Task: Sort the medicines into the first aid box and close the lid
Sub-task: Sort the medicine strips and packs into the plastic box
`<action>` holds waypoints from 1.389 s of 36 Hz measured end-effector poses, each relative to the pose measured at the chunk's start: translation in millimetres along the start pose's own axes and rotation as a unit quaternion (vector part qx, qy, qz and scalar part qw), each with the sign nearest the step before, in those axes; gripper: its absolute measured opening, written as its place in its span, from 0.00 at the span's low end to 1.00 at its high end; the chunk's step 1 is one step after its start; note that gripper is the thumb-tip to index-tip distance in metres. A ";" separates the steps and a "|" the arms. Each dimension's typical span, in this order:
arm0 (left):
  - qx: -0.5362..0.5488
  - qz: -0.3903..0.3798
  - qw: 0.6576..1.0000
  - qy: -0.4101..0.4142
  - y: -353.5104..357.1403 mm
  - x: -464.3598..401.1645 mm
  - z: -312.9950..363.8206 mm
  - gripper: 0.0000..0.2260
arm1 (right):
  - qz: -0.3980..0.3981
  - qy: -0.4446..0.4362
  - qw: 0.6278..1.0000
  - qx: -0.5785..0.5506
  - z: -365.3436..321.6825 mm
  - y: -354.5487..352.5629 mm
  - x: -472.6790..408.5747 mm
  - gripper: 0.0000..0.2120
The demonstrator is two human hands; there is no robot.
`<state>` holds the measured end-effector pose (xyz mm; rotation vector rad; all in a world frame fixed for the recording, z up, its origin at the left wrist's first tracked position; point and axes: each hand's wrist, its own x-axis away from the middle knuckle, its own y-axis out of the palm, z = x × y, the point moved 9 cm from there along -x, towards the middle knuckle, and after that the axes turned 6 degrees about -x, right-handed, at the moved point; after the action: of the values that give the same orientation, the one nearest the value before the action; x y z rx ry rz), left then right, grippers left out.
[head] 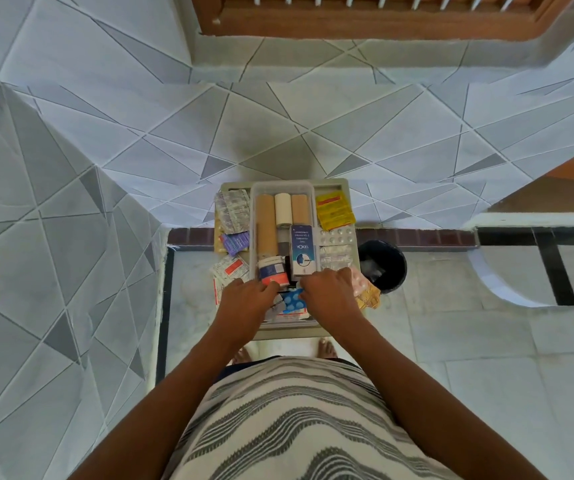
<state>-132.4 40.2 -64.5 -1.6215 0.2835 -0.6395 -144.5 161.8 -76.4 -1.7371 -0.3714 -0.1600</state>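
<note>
a clear plastic first aid box [280, 187] is seen open on a grey tray [344, 186], the tray lying at the middle of the view. inside the box, at its 12 o'clock end, three bandage rolls are laid side by side: a tan roll [265, 216], a white roll [282, 209] and a second tan roll [300, 208]. a blue and white medicine carton [302, 249] is placed at the box's centre, and a small tub with an orange band [271, 270] sits at its 8 o'clock. both hands are held over the 6 o'clock end of the box. the left hand [249, 297] is curled, fingers bent toward a blue blister strip [292, 301]; whether anything is gripped cannot be told. the right hand [328, 292] is likewise curled, its fingertips touching the strip, grip unclear. silver blister strips [231, 209] lie on the tray at 10 o'clock, yellow sachets [334, 209] at 2 o'clock. a dark bin [387, 265] stands on the floor at 3 o'clock.
</note>
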 end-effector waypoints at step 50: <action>-0.030 0.117 0.990 0.067 -36.5 -49.1 142.7 0.07 | 0.023 0.159 0.932 -0.325 175.1 24.2 4.1 0.11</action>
<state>-99.8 190.9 -46.1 -1.5747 0.5885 -0.5645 -149.7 329.3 -132.9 -2.3212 -0.0272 -0.5755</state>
